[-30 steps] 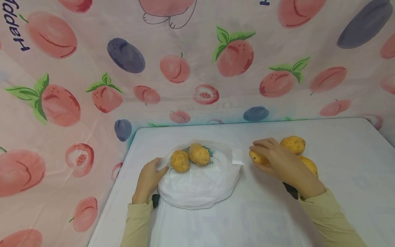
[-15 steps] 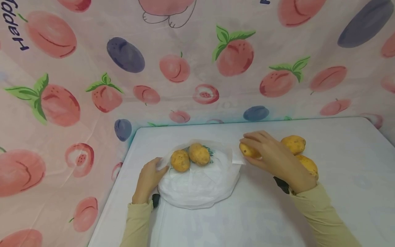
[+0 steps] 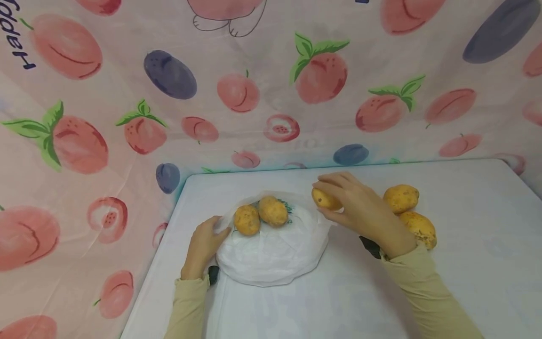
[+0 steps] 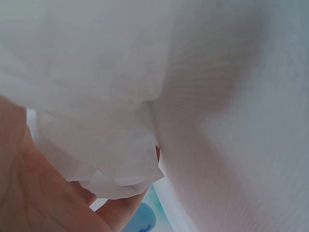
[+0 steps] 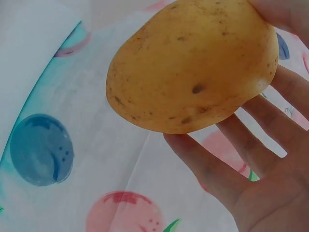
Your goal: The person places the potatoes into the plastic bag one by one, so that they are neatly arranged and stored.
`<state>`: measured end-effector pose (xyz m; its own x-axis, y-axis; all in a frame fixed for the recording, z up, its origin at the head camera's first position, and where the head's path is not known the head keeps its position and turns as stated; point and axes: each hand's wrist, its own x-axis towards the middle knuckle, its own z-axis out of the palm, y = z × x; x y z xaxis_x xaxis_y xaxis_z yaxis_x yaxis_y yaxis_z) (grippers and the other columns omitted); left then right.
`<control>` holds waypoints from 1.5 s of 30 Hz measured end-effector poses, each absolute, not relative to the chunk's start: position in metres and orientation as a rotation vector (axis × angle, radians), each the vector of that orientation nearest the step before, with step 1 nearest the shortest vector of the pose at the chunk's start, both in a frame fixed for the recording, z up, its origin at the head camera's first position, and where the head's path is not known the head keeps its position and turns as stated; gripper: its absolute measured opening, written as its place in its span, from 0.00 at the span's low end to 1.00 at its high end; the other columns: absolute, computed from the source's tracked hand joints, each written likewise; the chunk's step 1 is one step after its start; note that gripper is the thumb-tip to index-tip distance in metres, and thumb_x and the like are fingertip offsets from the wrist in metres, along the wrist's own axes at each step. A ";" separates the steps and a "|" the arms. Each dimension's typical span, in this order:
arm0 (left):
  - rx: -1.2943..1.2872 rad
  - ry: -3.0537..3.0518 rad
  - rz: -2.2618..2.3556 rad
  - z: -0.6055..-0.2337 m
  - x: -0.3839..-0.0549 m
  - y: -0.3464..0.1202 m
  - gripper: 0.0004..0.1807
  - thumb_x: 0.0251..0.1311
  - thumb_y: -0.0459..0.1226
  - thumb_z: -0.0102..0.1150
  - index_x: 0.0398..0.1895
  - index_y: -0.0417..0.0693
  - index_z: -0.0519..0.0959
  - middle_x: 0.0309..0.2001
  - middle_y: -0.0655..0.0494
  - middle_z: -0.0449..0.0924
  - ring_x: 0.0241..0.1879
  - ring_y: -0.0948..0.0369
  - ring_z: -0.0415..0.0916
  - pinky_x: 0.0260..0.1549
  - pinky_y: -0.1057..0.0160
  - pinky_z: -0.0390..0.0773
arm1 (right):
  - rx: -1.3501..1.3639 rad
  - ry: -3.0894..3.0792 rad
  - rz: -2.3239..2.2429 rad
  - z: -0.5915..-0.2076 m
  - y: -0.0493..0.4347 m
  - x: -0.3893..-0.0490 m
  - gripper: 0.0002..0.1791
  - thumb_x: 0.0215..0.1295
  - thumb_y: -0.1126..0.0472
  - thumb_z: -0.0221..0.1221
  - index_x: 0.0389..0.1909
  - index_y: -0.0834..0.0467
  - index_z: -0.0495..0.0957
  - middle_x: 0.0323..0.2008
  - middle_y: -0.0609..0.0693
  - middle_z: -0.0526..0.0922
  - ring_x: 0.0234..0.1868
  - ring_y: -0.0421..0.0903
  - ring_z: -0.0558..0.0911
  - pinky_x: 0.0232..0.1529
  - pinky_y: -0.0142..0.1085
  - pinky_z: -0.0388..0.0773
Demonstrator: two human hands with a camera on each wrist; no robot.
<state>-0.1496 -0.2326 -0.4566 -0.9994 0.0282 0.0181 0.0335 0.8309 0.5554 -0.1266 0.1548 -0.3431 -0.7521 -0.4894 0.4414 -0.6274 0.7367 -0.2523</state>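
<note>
A yellow-brown potato (image 3: 325, 199) is gripped between the thumb and fingertips of my right hand (image 3: 362, 212), above the right edge of a white plastic bag (image 3: 275, 259). Close up in the right wrist view, the same potato (image 5: 188, 67) has small dark spots, with several fingers supporting it. My left hand (image 3: 203, 242) holds the bag's left edge; the left wrist view has the thin plastic (image 4: 96, 145) between palm and fingers, partly hiding them. Two potatoes, one on the left (image 3: 247, 220) and one beside it (image 3: 273, 211), lie at the bag's far side.
Two more potatoes, one farther back (image 3: 401, 198) and one nearer (image 3: 419, 230), rest on the white table (image 3: 478, 263) to the right, partly behind my right forearm. A fruit-print cloth (image 3: 254, 56) hangs along the table's back and left.
My right hand has carried its potato leftward and slightly up, from beside the other right-hand potatoes to the bag's right edge. The left hand and the bag have stayed put.
</note>
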 end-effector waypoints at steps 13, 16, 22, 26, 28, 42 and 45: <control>-0.041 -2.995 -0.916 -0.456 -0.149 -0.232 0.30 0.63 0.44 0.64 0.63 0.35 0.74 0.61 0.36 0.76 0.63 0.39 0.71 0.63 0.41 0.70 | 0.948 -2.498 0.614 -0.343 0.135 -0.131 0.26 0.57 0.56 0.71 0.57 0.58 0.79 0.57 0.56 0.79 0.59 0.54 0.76 0.53 0.49 0.81; -0.042 -2.996 -0.912 -0.456 -0.149 -0.232 0.29 0.63 0.44 0.64 0.62 0.35 0.74 0.61 0.36 0.76 0.63 0.39 0.72 0.63 0.41 0.70 | 0.961 -2.496 0.624 -0.345 0.129 -0.132 0.26 0.57 0.55 0.71 0.56 0.58 0.80 0.57 0.55 0.79 0.59 0.53 0.76 0.53 0.48 0.82; -0.042 -2.997 -0.912 -0.456 -0.149 -0.232 0.29 0.63 0.44 0.64 0.63 0.35 0.74 0.61 0.36 0.76 0.63 0.39 0.71 0.63 0.41 0.70 | 0.971 -2.519 0.661 -0.346 0.118 -0.132 0.25 0.58 0.55 0.70 0.56 0.58 0.80 0.57 0.54 0.79 0.59 0.51 0.76 0.55 0.46 0.81; -0.042 -2.997 -0.906 -0.456 -0.149 -0.233 0.29 0.63 0.44 0.64 0.62 0.36 0.74 0.61 0.37 0.77 0.63 0.39 0.72 0.63 0.41 0.70 | 0.980 -2.525 0.681 -0.348 0.112 -0.132 0.25 0.59 0.55 0.70 0.56 0.58 0.80 0.57 0.55 0.79 0.60 0.51 0.76 0.55 0.46 0.81; -0.046 -2.995 -0.906 -0.457 -0.149 -0.233 0.29 0.63 0.44 0.64 0.62 0.36 0.75 0.61 0.37 0.77 0.63 0.39 0.72 0.63 0.41 0.70 | 0.984 -2.529 0.685 -0.350 0.109 -0.132 0.25 0.59 0.55 0.70 0.56 0.59 0.80 0.58 0.55 0.79 0.60 0.51 0.76 0.56 0.46 0.81; -0.042 -2.986 -0.919 -0.458 -0.149 -0.233 0.28 0.63 0.44 0.64 0.61 0.36 0.75 0.60 0.37 0.77 0.62 0.40 0.72 0.63 0.41 0.70 | 0.974 -2.595 0.711 -0.371 0.098 -0.135 0.25 0.60 0.54 0.69 0.57 0.60 0.79 0.56 0.55 0.80 0.57 0.51 0.77 0.56 0.45 0.80; -0.041 -2.989 -0.920 -0.458 -0.149 -0.233 0.28 0.63 0.44 0.64 0.62 0.36 0.75 0.60 0.37 0.77 0.63 0.40 0.72 0.63 0.41 0.70 | 0.978 -2.616 0.701 -0.375 0.096 -0.135 0.25 0.60 0.54 0.69 0.57 0.60 0.79 0.56 0.55 0.80 0.57 0.51 0.77 0.56 0.46 0.80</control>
